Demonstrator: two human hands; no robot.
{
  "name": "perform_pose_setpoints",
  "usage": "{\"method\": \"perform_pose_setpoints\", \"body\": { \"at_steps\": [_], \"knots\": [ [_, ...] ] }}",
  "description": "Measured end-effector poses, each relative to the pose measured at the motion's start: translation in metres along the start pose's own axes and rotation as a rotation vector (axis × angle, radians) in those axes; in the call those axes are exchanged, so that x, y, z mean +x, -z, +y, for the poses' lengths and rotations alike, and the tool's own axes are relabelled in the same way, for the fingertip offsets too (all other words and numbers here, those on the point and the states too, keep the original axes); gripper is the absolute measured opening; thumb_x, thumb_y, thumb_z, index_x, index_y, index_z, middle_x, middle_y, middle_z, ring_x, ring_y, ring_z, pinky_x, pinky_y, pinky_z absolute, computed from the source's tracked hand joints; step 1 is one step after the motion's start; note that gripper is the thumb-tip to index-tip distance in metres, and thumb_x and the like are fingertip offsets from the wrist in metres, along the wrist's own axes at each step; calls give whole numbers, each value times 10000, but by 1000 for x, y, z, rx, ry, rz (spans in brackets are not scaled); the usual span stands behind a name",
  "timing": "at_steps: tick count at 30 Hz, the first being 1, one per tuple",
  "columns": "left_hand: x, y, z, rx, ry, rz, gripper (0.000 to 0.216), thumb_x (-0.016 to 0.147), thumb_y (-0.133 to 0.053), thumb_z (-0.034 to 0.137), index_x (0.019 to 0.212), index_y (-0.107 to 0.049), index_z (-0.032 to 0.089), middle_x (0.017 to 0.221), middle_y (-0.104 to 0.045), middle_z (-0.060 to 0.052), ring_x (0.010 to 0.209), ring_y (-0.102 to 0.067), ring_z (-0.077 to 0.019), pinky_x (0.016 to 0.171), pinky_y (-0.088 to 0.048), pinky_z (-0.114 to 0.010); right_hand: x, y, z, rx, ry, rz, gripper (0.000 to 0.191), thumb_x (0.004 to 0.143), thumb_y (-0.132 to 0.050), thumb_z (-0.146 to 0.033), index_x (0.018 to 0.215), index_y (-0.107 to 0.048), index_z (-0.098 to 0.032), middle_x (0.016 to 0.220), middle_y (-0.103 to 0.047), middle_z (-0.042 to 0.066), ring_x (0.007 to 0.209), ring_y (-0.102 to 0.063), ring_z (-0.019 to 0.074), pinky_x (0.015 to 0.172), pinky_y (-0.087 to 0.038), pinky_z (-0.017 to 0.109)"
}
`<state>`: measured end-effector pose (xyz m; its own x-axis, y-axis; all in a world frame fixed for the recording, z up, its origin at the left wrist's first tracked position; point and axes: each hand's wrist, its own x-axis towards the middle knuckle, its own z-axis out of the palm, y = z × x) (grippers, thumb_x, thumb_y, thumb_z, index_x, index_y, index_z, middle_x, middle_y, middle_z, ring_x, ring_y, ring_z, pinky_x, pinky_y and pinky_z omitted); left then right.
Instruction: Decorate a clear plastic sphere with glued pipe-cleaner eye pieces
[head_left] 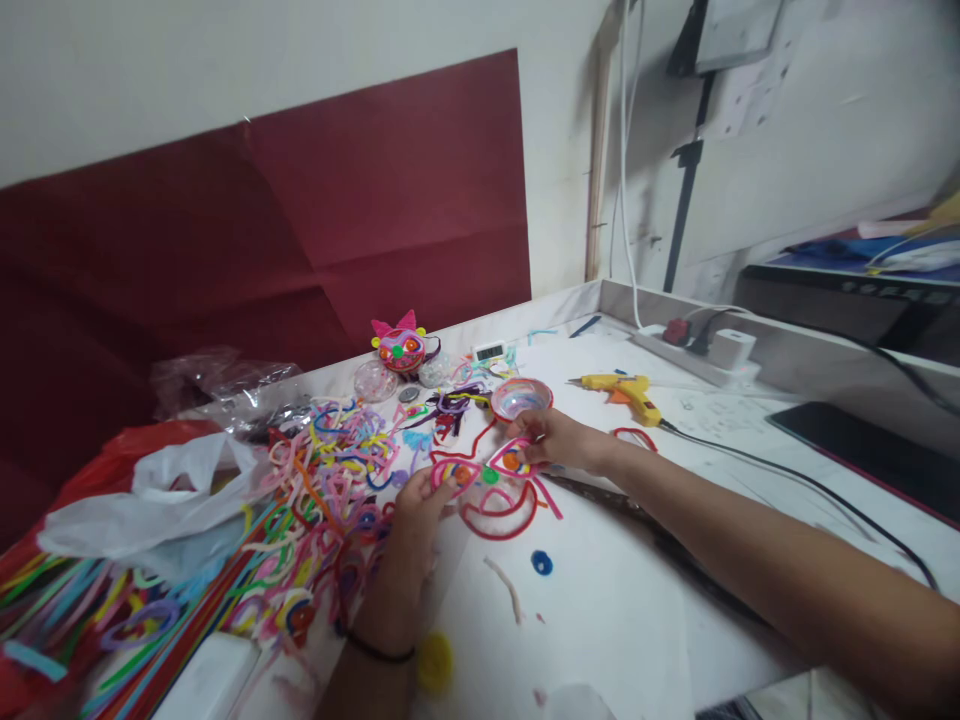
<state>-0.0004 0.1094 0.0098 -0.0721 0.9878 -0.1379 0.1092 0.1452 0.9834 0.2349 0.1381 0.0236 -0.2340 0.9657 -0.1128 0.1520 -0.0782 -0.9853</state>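
Your two hands are working close together over the white sheet (615,620), each meeting a pink-edged eye shape with an orange center. Your left hand (420,508) is pinching the outer end of the left eye shape (459,476) between thumb and fingers, and your right hand (553,436) is gripping the right eye shape (513,459) from its far right side, the digits closing on it. The relation that is counting most is the line across the pair: their long axes are running roughly left to right, the right one sitting slightly farther, with the green round nose (490,476) lying between their inner ends. Each shape is lying inward of the hand holding it, so neither hand is reaching across the other. Just on the near side, the red mouth-like curve (497,532) is opening toward the far side, and a small pink loop (495,498) is sitting between it and the nose. Whether the eye shapes are resting on the layer beneath or hovering above it, you cannot tell from this view. Your left forearm is rising from the near edge, its wrist wearing a dark band (379,652), while your right forearm is slanting in from the near right, its hand bending downward near the red-rimmed bowl (523,387).
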Motion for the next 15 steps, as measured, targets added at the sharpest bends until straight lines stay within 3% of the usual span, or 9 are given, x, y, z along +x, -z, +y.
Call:
{"method": "perform_pose_setpoints", "body": {
  "at_steps": [6,11,15],
  "knots": [
    [-8,-3,12,-53,57,-33,239,606,-745,265,786,-597,215,802,-690,-9,695,-670,-195,539,-453,-247,-7,-3,-3,54,-32,1,319,614,-736,-79,863,-559,-170,666,-530,-54,523,-516,88,469,-437,206],
    [-7,0,11,-108,103,-43,254,604,-766,242,773,-579,212,813,-691,-15,776,-693,-219,549,-476,-243,-7,-5,-2,87,-38,21,329,604,-716,-43,869,-565,-165,713,-537,-46,575,-548,102,518,-487,230],
    [-7,-1,10,-191,86,-92,217,623,-749,179,783,-605,207,801,-694,2,831,-687,-180,723,-530,-246,-10,-8,0,93,-17,44,309,615,-713,-56,866,-570,-166,732,-540,-43,573,-544,97,529,-490,234]
  ]
}}
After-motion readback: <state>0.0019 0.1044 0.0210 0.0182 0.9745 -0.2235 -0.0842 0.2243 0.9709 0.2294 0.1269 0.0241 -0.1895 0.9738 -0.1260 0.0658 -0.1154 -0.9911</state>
